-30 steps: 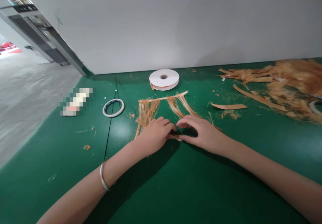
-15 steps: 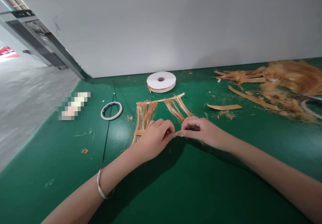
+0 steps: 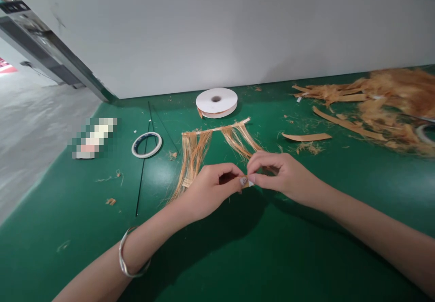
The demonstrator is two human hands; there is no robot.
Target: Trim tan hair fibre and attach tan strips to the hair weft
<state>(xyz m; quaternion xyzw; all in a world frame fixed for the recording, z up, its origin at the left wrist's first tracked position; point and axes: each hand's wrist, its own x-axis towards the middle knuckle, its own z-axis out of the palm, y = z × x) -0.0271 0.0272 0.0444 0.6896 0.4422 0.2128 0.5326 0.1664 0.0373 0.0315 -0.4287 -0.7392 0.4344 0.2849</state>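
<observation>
Orange-blond hair strands [image 3: 193, 155] hang from a thin tape strip [image 3: 217, 128] laid flat on the green table [image 3: 238, 256]. Just in front of them my left hand [image 3: 209, 191] and my right hand [image 3: 280, 175] meet fingertip to fingertip. Both pinch a small tan piece of tape [image 3: 246, 182] held slightly above the table. A silver bangle [image 3: 127, 259] circles my left wrist.
A white tape reel [image 3: 216, 102] lies by the grey wall behind the strands. A small ring of tape [image 3: 147, 144] sits to the left beside a thin black line. Loose hair and tan strips [image 3: 370, 105] pile at the right. A blurred object [image 3: 92, 138] lies far left.
My hands have lifted off the table, taking the small tape piece up between the fingertips. The view has shifted slightly.
</observation>
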